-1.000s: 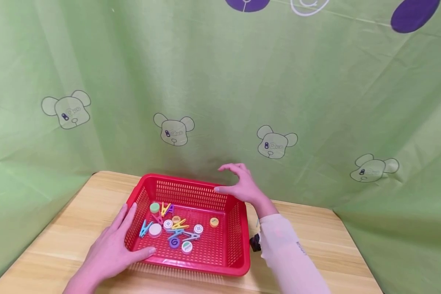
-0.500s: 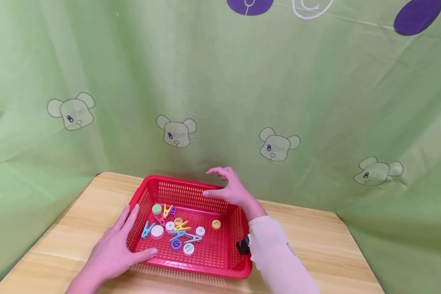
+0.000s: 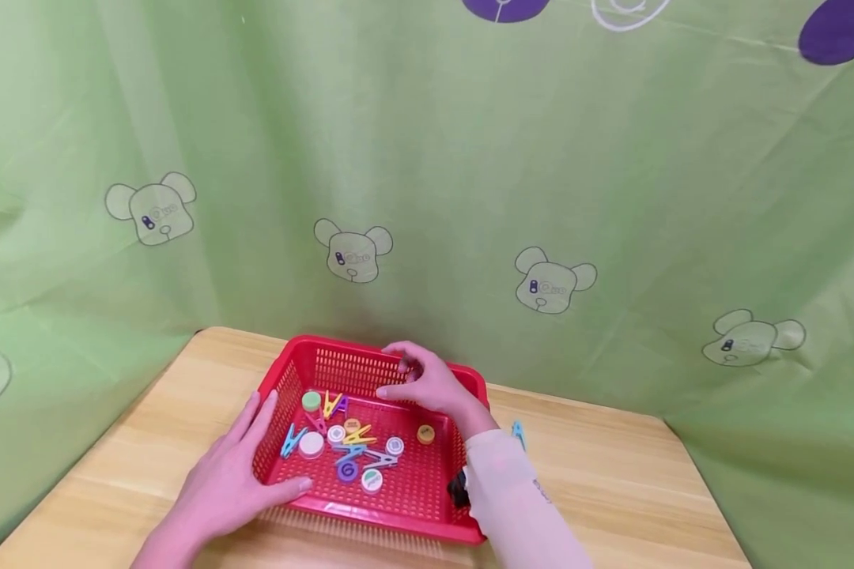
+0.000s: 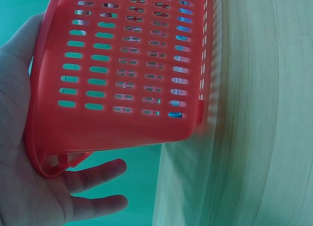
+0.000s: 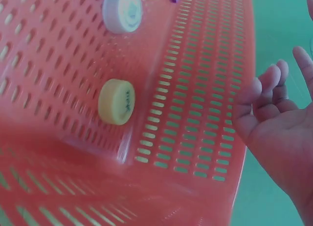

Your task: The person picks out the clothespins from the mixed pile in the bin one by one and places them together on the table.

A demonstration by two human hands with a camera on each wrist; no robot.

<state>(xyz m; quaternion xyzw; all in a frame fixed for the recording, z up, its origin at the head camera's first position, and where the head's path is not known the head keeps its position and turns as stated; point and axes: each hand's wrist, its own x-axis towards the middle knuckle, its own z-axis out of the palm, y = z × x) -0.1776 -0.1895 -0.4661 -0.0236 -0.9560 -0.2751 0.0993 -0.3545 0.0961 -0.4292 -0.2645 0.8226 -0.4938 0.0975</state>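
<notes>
A red perforated basket [image 3: 370, 515] stands on the wooden table, with bottle caps and clothespins scattered over its floor. My left hand [image 3: 224, 478] rests on the basket's near left corner, thumb over the near rim. In the left wrist view the palm lies against the rim and two straight fingers [image 4: 98, 176] extend past the corner. Over the basket's far right part hovers my right hand [image 3: 430, 386], fingers loosely bent, holding nothing. Below it lies a yellow bottle cap [image 3: 425, 434], apart from the other caps. A white cap [image 5: 123, 11] also shows in the right wrist view.
A light blue clothespin [image 3: 518, 433] lies on the table [image 3: 612, 474] right of the basket, beyond my right sleeve. A green curtain [image 3: 427, 158] with bear prints hangs behind the table's far edge.
My right hand has moved left and lower over the basket, its fingers bending a little more. The light blue clothespin now shows from behind the sleeve. My left hand stays on the corner.
</notes>
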